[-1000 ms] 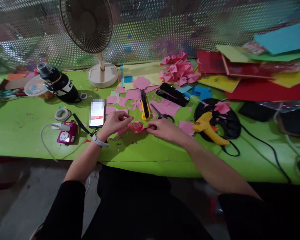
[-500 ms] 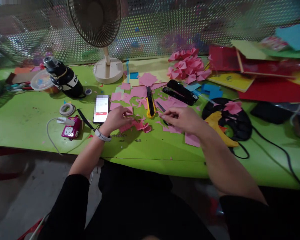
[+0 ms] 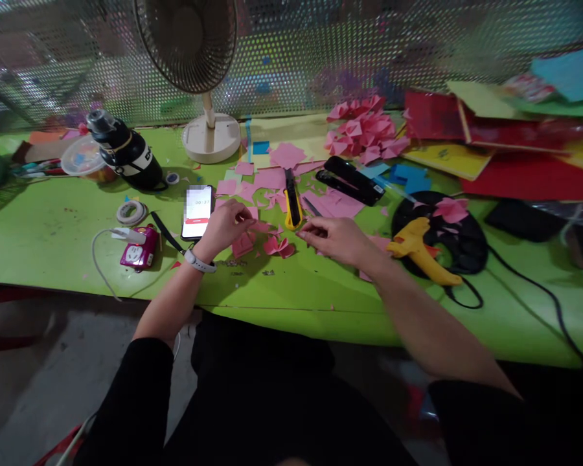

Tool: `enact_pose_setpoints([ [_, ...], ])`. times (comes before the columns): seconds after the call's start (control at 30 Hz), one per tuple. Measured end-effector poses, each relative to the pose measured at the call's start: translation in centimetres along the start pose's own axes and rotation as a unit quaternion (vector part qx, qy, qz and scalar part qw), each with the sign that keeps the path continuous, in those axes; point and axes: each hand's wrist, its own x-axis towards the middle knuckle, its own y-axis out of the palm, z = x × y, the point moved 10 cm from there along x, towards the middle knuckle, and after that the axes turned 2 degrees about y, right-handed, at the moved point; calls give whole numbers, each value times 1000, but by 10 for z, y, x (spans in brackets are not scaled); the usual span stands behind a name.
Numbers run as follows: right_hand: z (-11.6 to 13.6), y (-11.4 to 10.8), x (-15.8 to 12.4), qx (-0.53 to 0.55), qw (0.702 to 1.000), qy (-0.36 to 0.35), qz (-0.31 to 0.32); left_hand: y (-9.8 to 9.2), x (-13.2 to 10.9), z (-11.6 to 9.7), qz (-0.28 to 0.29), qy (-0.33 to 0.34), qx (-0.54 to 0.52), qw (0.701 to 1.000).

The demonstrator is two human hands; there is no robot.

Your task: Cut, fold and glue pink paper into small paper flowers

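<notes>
My left hand (image 3: 225,226) hovers over the pink paper pieces beside the phone (image 3: 197,212), thumb and fingers pinched. Whatever it may hold is too small to make out. My right hand (image 3: 333,239) is also closed in a pinch, just right of a folded pink paper flower (image 3: 278,246); something tiny may be at its fingertips. Between the hands lies a yellow and black utility knife (image 3: 293,200). A dark, narrow blade (image 3: 311,206) shows just beyond my right hand. Small metallic bits (image 3: 269,272) lie in front of the flower.
Behind are a stapler (image 3: 350,180), a heap of pink paper flowers (image 3: 369,126) and a fan (image 3: 211,139). A yellow glue gun (image 3: 418,249) lies on a black round pad to the right. To the left stand a bottle (image 3: 129,155) and a purple power adapter (image 3: 140,249).
My right hand has moved a little left, away from the dark blade and toward the flower. My left hand has lifted slightly, its fingers drawn closer together.
</notes>
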Motion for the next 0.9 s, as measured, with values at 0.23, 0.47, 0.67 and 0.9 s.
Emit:
enact_pose_setpoints([
  [0.23, 16, -9, -1, 72, 987, -99, -105, -15, -14, -59, -124, 209, -17, 970],
  [0.47, 26, 1, -8, 165, 975, -133, -70, -12, -22, -71, -105, 187, -127, 968],
  [0.67, 18, 29, -5, 326, 944, -39, 10, 34, -19, -33, 14, -83, -352, 932],
  [0.9, -6, -22, -4, -106, 994, 30, -11, 46, -25, -14, 3, -208, -458, 864],
])
